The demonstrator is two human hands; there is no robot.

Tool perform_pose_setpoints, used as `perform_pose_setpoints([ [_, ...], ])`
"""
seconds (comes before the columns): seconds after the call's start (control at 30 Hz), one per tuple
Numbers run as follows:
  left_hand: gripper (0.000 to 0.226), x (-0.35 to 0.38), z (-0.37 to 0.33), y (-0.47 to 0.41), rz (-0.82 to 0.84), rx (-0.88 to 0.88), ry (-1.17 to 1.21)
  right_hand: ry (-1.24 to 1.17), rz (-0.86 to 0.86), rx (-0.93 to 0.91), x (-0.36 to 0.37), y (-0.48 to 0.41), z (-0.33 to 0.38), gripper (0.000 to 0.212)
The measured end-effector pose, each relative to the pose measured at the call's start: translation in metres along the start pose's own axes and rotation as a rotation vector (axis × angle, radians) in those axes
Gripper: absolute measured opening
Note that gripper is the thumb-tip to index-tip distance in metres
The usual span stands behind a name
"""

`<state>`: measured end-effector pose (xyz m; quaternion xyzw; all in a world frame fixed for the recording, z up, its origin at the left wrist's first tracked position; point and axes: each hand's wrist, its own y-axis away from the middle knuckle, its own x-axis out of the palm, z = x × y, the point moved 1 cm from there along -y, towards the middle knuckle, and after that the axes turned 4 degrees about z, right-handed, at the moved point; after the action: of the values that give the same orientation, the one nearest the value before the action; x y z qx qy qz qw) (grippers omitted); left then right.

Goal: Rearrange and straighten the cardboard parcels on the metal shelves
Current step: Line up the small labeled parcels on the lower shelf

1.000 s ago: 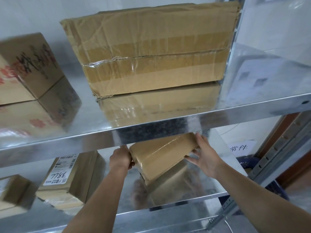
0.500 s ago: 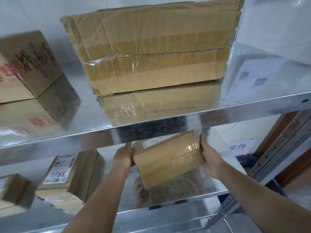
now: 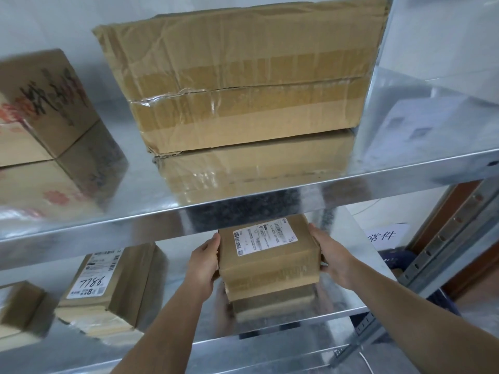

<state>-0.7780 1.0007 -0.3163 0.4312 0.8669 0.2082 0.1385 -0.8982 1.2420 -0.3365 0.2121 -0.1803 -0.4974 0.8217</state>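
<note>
Left hand (image 3: 204,261) & right hand (image 3: 333,257) fingers grasp small brown labelled cardboard parcel (image 3: 267,255) at lower shiny metal shelf (image 3: 172,287); straightening step, next prob. square it w/ shelf edge.

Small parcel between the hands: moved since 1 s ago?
Yes. The small parcel has turned label-up and now lies square to the lower shelf's front edge, not skewed.

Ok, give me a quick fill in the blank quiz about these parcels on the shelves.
1. The left hand and right hand hold the small parcel by its ____.
2. The big parcel sits on the ____ shelf.
3. The neighbouring parcel, left of the hands, has ____ handwritten on its label.
Missing words: sides; upper; 7786.
</note>
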Motion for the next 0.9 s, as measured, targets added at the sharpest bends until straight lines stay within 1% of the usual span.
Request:
perform_pose_setpoints([
  [0.1, 0.023, -0.001, 0.0, -0.004, 0.058, -0.013, -0.081, 0.151, 0.016, 0.049, -0.007, -0.007, -0.002, 0.051],
  [0.17, 0.025, -0.001, 0.002, -0.007, 0.063, -0.011, -0.163, 0.251, 0.021, 0.084, -0.011, -0.009, -0.003, 0.048],
  [0.27, 0.033, 0.0, 0.002, -0.011, 0.047, 0.002, -0.254, 0.39, 0.037, 0.123, -0.01, -0.008, 0.004, 0.053],
  [0.4, 0.032, 0.002, 0.001, -0.01, 0.088, -0.024, -0.231, 0.519, 0.034, 0.144, -0.001, -0.008, 0.018, 0.054],
  [0.47, 0.032, 0.002, 0.002, -0.009, 0.115, -0.043, -0.187, 0.498, 0.031, 0.148, 0.0, -0.012, 0.02, 0.049],
  [0.57, 0.036, 0.0, 0.004, -0.009, 0.118, -0.052, -0.186, 0.45, 0.045, 0.155, 0.0, -0.016, 0.021, 0.037],
  [0.73, 0.036, -0.002, 0.004, -0.008, 0.133, -0.074, -0.255, 0.399, 0.046, 0.184, 0.001, -0.019, 0.025, 0.033],
  [0.8, 0.037, -0.001, 0.004, -0.008, 0.144, -0.089, -0.248, 0.403, 0.042, 0.19, 0.001, -0.021, 0.024, 0.033],
  [0.9, 0.034, 0.002, 0.002, -0.007, 0.131, -0.117, -0.248, 0.392, 0.021, 0.17, 0.001, -0.024, 0.024, 0.031],
])
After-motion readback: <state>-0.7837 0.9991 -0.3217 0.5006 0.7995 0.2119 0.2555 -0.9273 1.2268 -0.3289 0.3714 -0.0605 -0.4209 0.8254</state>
